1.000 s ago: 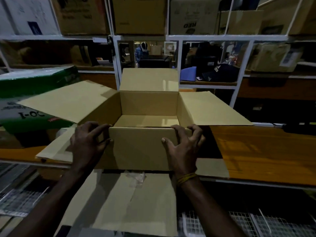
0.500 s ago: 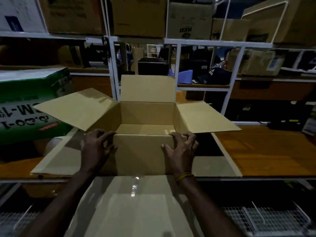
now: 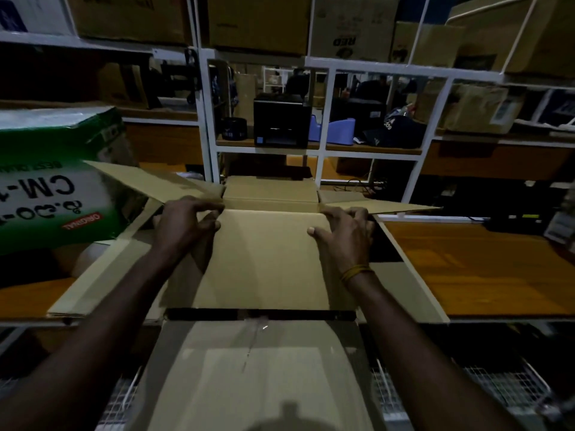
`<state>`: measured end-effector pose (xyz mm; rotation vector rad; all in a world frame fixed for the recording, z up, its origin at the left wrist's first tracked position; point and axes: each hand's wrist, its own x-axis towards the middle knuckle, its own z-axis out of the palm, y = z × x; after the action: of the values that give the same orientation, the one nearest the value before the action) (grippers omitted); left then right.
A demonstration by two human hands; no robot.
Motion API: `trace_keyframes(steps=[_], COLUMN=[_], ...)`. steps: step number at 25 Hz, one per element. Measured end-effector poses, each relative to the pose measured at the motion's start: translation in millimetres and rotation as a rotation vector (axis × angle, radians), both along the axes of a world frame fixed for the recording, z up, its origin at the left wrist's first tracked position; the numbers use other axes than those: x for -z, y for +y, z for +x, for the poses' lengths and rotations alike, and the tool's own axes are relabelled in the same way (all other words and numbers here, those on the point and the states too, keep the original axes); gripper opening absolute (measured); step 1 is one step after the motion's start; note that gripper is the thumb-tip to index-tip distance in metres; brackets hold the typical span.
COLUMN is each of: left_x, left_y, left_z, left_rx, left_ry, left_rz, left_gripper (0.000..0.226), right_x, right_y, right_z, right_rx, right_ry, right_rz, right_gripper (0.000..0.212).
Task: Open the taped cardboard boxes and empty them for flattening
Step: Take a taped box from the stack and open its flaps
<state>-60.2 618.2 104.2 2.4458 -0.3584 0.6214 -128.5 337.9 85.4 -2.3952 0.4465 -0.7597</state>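
Observation:
An open brown cardboard box point(image 3: 267, 259) lies on the wooden table point(image 3: 466, 269) in front of me, tipped away so its near wall faces up. Its flaps spread to the left, right and far side. My left hand point(image 3: 183, 223) grips the box's upper left corner, fingers curled over the edge. At the upper right corner my right hand point(image 3: 345, 231) grips the edge, a yellow band on its wrist. The box's near flap point(image 3: 255, 377) hangs toward me with a strip of clear tape on it. The inside of the box is hidden.
A green and white carton point(image 3: 56, 181) stands at the left, touching the box's left flap. White metal shelving point(image 3: 323, 65) behind holds several cartons, a black device point(image 3: 281, 119) and a blue tape dispenser point(image 3: 336, 129). Wire racks point(image 3: 510, 390) lie below the table edge.
The box has tipped away from me and flattened; its inside no longer shows. Both hands moved up and forward with its near wall. The far flap dropped lower.

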Motion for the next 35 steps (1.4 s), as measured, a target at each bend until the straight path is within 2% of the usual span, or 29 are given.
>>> trace_keyframes(steps=[9,13,18,22,24,27,30,35], left_x=[50.9,87.2,121.9,122.2,120.5,121.9,121.7,115.0], left_y=[6.7,4.2,5.2,-2.5,-19.7,-63.8,-119.1,-234.9], left_z=[-44.1,-70.6,-88.0,-97.1,-103.1,-118.3,-133.3,-155.5], left_rx=[-0.053,-0.118,-0.061,-0.125,-0.107,0.053,0.175,0.343], left_ry=[0.274,0.324,0.461,0.418,0.398,0.397,0.355,0.294], left_rz=[-0.029,0.015,0.057,0.128,0.176,0.091,0.047,0.08], left_gripper=[0.022,0.022,0.016,0.017,0.026,0.034,0.042,0.055], right_x=[50.3,84.1,123.4,131.3,130.5,131.1,129.2,118.4], right_y=[3.6,4.4,10.3,9.0,2.4,-13.8,-42.8,-125.8], right_z=[-48.9,-69.3,-93.8,-104.7,-110.3,-124.5,-139.8,-174.5], right_rx=[0.002,0.027,-0.049,-0.156,-0.212,-0.236,-0.199,-0.082], right_ry=[0.145,0.228,0.368,0.428,0.407,0.291,0.212,0.18], right_rz=[0.009,0.005,-0.075,-0.09,-0.054,0.024,0.051,0.045], right_gripper=[0.048,0.047,0.049,0.06,0.06,0.056,0.054,0.058])
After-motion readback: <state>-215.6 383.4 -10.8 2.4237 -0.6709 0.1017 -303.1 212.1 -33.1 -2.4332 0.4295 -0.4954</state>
